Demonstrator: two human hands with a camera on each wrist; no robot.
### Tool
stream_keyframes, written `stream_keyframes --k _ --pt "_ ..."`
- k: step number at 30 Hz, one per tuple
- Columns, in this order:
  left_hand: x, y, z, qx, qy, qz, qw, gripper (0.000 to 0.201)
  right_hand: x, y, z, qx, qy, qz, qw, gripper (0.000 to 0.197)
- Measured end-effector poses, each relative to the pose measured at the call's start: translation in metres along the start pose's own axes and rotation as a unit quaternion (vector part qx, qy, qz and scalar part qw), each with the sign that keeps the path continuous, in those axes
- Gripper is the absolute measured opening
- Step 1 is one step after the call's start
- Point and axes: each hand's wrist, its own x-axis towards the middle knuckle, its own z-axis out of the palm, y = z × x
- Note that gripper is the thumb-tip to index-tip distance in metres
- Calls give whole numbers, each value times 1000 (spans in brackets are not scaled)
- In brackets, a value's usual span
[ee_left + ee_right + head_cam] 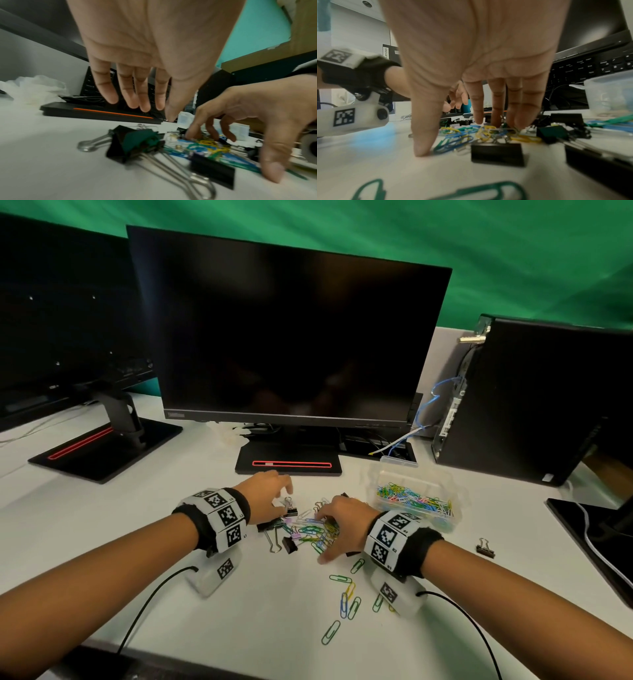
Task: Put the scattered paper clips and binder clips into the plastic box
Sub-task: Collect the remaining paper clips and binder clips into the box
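While right hand [337, 523] claws the frame-centre clip pile [310, 530] and left hand [270, 491] hovers slack-fingered and empty, next: pinch, lift, carry to plastic box [416, 501].

Clips heaped between two hands on the desk

The clip pile [310, 530] lies under the right hand's [344, 525] fingertips [520, 124] and just right of the left hand's [270, 496] fingers [128, 97]. The plastic box [416, 498] sits right of the right fingers, loose paper clips [346, 599] lie behind that wrist, and the monitor base [289, 463] stands beyond the left fingertips.
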Motion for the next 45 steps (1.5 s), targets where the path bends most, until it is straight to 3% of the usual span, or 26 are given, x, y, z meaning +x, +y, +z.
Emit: stream_keyframes --k 6,13,18,23,31,36,40,45 --pt "-10 14 6 18 -74 95 993 28 6 -8 -1 -6 7 -37 999 63" --pt "-24 3 5 16 -67 111 991 27 1 -5 -1 3 4 -73 997 38" --pt "-34 -10 0 22 -64 85 994 21 -11 3 -1 24 0 -83 996 24" --pt "-30 -2 2 35 -69 72 994 27 -1 -5 -4 43 42 -55 997 31" --pt "-28 1 5 48 -91 58 993 27 16 -21 7 -16 -9 -52 998 34" --pt "-27 -3 4 57 -74 39 995 31 -6 -13 9 17 -1 -99 995 37" --pt "-26 11 10 32 -63 63 996 36 -31 -4 13 41 -5 -135 990 43" --pt "-29 34 22 72 -95 80 990 49 -53 9 7 65 -23 -136 988 41"
